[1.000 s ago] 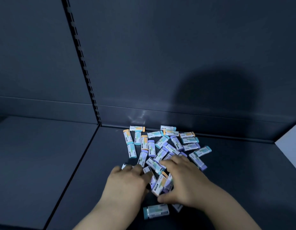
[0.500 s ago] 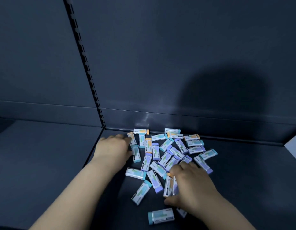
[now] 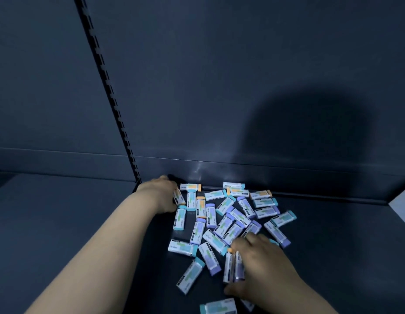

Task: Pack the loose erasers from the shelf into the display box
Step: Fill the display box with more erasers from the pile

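Note:
Several loose erasers (image 3: 224,223) in white sleeves with teal, purple or orange ends lie scattered on the dark shelf (image 3: 333,257), against its back wall. My left hand (image 3: 162,193) reaches to the pile's far-left corner, its fingers bent against an orange-tipped eraser (image 3: 179,197). My right hand (image 3: 262,266) sits at the pile's near edge. It holds two erasers (image 3: 233,266) on edge between fingers and thumb. One teal eraser (image 3: 218,307) lies apart, nearest me. No display box is in view.
A slotted upright rail (image 3: 111,91) splits the back panel and meets the shelf just left of my left hand. A second shelf section (image 3: 49,223) lies to the left. A pale panel (image 3: 403,200) shows at the right edge.
My left hand left the pile's near side and reached back-left to the far corner. My right hand stayed on the near erasers, with two now standing on edge.

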`<state>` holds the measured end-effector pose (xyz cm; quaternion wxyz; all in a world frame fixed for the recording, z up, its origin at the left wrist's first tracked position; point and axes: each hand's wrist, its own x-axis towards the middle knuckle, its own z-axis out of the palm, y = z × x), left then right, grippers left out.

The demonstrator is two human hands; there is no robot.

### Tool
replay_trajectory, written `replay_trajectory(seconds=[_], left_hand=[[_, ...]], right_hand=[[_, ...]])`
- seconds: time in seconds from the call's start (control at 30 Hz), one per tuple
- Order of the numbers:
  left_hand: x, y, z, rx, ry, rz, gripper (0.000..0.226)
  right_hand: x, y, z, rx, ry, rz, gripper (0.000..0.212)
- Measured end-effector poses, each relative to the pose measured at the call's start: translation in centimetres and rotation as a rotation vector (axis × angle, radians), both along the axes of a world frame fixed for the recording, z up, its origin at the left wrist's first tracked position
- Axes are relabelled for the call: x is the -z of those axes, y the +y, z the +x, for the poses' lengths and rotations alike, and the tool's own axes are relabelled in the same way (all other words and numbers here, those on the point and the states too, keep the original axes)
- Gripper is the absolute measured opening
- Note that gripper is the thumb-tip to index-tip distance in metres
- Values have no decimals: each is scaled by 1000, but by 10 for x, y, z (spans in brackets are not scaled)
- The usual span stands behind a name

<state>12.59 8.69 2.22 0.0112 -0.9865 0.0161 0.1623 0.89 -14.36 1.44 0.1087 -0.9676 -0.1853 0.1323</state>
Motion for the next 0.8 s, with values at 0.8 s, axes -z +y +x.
replay_trajectory(seconds=[0.8], left_hand=[[7,4,-35,-77,-201,-268,67]], right_hand=[[1,-2,-6,-4,-49,94,63]])
